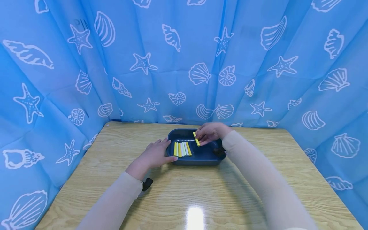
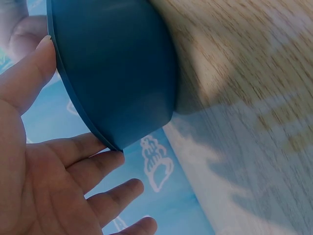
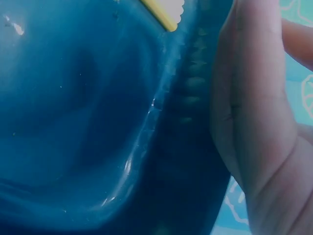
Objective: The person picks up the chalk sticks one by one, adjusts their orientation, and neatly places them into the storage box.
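Observation:
A dark blue tray sits near the table's back edge. Inside its left half lies a row of several yellow and white chalk sticks, side by side. Over the tray's middle, my right hand pinches one yellow chalk stick, held tilted. My left hand touches the tray's left end with spread, fairly straight fingers. In the left wrist view, its thumb and first fingers meet the rim. The right wrist view catches the row's yellow end at the top; the pinched stick is hidden there.
The wooden table extends in front of the tray and to both sides. Blue curtain with white shell prints hangs close behind the tray and along both sides. A bright reflection lies on the table near the front.

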`<state>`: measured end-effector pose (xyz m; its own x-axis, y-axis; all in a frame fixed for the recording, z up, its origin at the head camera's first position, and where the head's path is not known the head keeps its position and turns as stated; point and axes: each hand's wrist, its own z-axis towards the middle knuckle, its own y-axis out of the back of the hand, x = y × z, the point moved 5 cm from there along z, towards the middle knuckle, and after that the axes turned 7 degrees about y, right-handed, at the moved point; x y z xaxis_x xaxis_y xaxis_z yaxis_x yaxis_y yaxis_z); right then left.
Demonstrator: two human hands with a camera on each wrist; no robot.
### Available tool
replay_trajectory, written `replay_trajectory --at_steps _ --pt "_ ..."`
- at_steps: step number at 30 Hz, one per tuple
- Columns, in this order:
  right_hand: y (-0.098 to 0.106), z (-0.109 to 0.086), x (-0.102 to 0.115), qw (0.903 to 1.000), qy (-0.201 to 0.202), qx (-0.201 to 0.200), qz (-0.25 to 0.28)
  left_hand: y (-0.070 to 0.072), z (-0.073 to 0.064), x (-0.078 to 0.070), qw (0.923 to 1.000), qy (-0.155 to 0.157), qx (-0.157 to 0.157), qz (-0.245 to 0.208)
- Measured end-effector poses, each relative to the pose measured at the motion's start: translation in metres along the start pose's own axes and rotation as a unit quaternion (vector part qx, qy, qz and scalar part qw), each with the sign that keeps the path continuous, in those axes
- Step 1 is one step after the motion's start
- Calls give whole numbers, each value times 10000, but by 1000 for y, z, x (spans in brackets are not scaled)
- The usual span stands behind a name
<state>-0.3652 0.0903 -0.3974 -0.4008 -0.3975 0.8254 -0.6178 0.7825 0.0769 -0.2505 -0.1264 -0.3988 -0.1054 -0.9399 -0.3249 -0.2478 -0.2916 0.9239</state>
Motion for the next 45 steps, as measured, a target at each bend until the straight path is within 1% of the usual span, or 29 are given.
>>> replay_trajectory --at_steps 2,9,12,16,18,24,31,38,45 --pt "-1 3 -1 9999 -105 4 -68 0 0 0 10000 3 10 -27" --pt "-5 12 -11 9982 -541 -168 -221 -1 1 0 10000 19 -4 6" --pt "-9 15 -15 9968 -665 -151 -411 -1 1 0 10000 1 -16 21" --pt "-14 18 -17 9944 -690 -107 -797 -1 1 1 10000 -34 -32 2" --pt "-15 19 -19 9934 -698 -140 -895 -2 1 1 10000 -35 -25 -4" --pt "-18 24 -25 9922 -791 -290 -917 -3 2 2 10000 8 -19 0" --pt "-21 31 -27 9926 -675 -246 -979 -3 2 3 10000 28 -35 -7" --pt "-20 31 -26 9927 -576 -317 -1011 -3 3 2 10000 -4 -41 26" --pt "-21 30 -26 9934 -572 -319 -945 -3 3 2 10000 28 -42 45"
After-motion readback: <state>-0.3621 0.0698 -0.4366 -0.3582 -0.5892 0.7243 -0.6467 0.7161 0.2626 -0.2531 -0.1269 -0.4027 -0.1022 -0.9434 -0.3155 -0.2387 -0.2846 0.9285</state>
